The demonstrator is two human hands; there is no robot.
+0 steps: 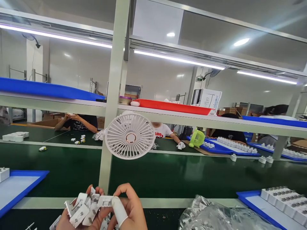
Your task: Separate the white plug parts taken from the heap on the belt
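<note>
- The left hand point(97, 220) is cupped palm-up, its fingers curled loosely around a heap of white plastic pieces point(80, 214); the heap lies on the palm, with fingertips showing behind it.
- The right hand point(133, 207) has thumb and index finger nearly closed, pinching a single white piece point(104, 201) at its right end.
- That piece juts leftward from the right fingertips, just beside the right edge of the heap; whether it touches the heap, I cannot tell.
- A white cover point(120, 210) sleeves the right thumb, its tip against the piece.
- To the left of and below the left fingers, more white parts point(55, 222) show at the lower edge.
- Right of the right fingers, well apart, lies a clear plastic bag point(208, 214); beyond it, a blue tray point(247, 201) carries rows of white blocks point(285, 201).
- Left of the left fingers, well apart, is another blue-rimmed tray point(35, 185).
- Beyond the fingers runs a green surface point(179, 172), and above them a white round fan point(130, 138) hangs in front of a pale post point(105, 175).
- Far beyond, to the right, a co-worker's hand point(179, 144) is at some white material.
</note>
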